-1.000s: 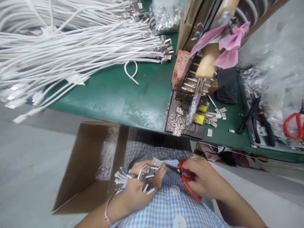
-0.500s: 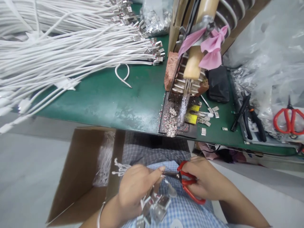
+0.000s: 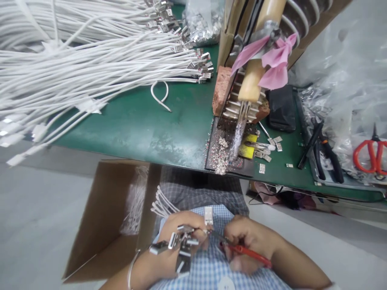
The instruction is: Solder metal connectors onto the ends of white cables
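My left hand is closed around a bunch of short white cables, whose thin ends stick out on the far side. Several metal USB plugs hang from the near side of that hand. One more USB plug stands up at my left fingertips. My right hand grips red-handled scissors, turned so the handles overlap. Their dark blades point left and meet the cable end beside that upright plug; whether the blades are closed I cannot make out.
Long white cables with USB plugs cover the bench's left. A wooden-handled soldering iron rests on a coil stand, its tip over a solder-strewn plate. Pliers and other red scissors lie right. An open cardboard box stands below left.
My left hand has turned, so the plugs now lie across its near side and one stands upright. My right hand has rolled the scissors, with their handles now seen edge-on.
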Tool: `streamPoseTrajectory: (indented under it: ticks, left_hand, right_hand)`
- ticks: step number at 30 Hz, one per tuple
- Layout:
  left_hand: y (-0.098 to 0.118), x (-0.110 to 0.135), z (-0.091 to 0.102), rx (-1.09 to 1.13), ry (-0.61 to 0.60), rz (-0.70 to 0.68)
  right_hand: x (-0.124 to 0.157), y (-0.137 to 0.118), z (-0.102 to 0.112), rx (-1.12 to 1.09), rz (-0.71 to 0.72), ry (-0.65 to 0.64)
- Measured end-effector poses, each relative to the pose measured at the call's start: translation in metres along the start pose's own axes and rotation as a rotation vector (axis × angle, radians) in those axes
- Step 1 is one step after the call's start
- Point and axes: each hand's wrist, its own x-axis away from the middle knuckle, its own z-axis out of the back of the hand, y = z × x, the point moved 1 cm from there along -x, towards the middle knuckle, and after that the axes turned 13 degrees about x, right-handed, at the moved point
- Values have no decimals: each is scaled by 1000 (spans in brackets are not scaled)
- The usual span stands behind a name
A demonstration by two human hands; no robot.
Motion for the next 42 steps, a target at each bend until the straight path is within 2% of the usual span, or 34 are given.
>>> streamPoseTrajectory:
  ticks: [2, 6, 8, 13, 17, 23, 29, 35, 42]
  left_hand:
    - [1, 2, 1, 28, 6, 24]
    - [1, 6, 0, 181, 68, 157]
    - [0, 6, -2, 303, 79, 203]
    - [2, -1, -4, 434, 135, 213]
    - [6, -9, -6, 423, 198, 252]
    - [9, -17, -14, 401, 216, 298]
    - [11, -16, -11, 390, 243, 318]
    - [11, -13, -9, 355, 202, 319]
    - [12, -12, -8, 275, 133, 300]
  right_hand:
    - [-4, 0, -3, 15, 0, 44]
    - [-9, -8, -1, 461, 26, 387]
    - [-11, -11, -2, 579, 38, 458]
    - [-18, -6, -12, 487, 43, 521]
    - [-29, -1, -27, 373, 38, 557]
    - [-40, 3, -41, 279, 21, 597]
    - [-25, -1, -19, 394, 53, 578]
    - [-15, -6, 7, 675, 106, 547]
    - [-12, -7, 15, 761, 129, 477]
